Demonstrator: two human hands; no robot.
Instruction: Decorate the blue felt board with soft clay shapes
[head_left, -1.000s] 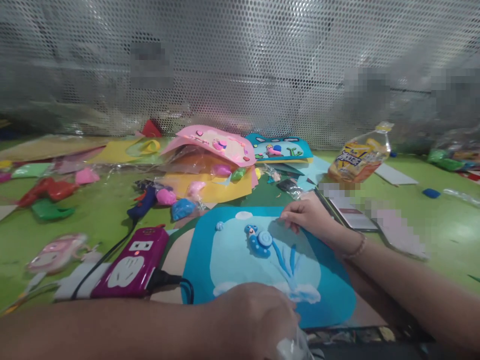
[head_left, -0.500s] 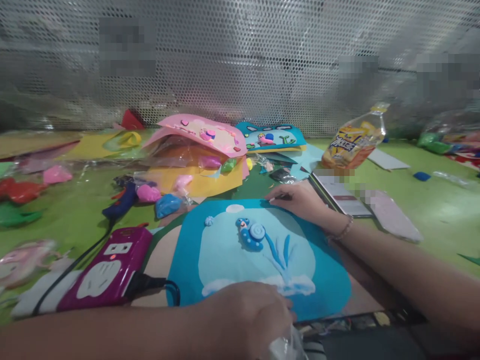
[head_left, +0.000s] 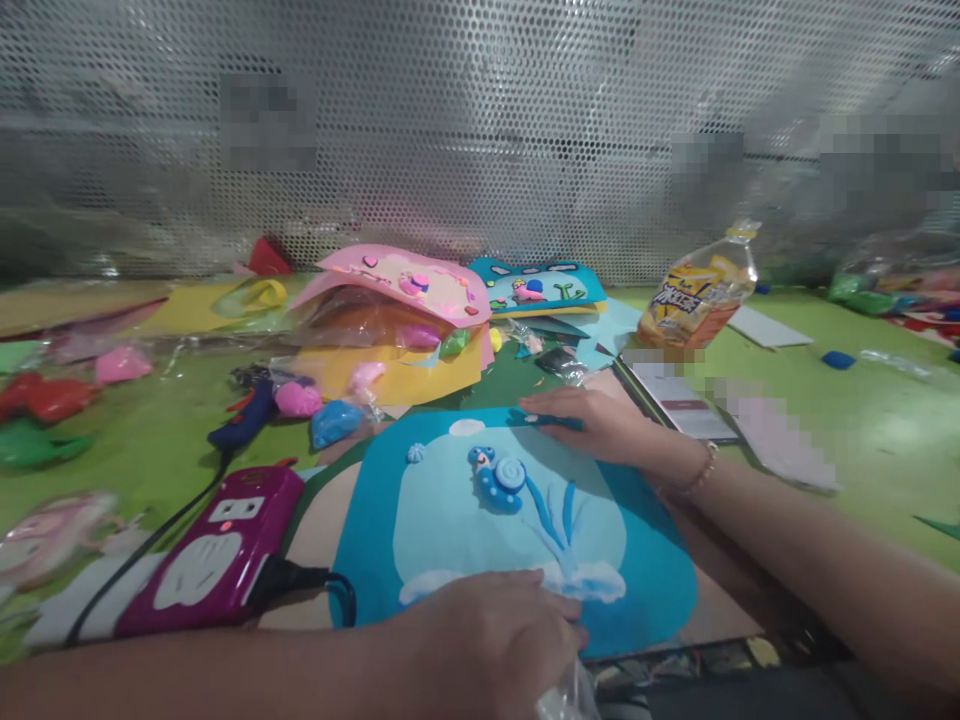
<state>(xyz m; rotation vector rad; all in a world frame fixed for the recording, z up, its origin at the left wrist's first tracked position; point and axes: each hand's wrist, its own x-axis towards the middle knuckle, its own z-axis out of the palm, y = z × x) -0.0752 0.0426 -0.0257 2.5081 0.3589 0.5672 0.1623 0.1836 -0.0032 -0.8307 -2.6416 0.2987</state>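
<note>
In front of me lies a blue card with a pale blue centre. On it are a blue clay snail, blue clay plant blades, a white clay strip and a white clay oval. My right hand rests on the card's top edge, fingers stretched out, by a small white clay bit. At the near edge, my left hand is closed, with a clear plastic bag sticking out below it. The bag's contents are mostly hidden.
Left of the card are a purple power strip with a plugged black cord and a blue-handled tool. Bagged clay and other decorated cards lie behind. A plastic bottle and a phone stand to the right.
My right hand's fingers have gone from a pinch to lying stretched on the card's top edge, with a white bit now on the card. My left hand stays at the near edge with the bag.
</note>
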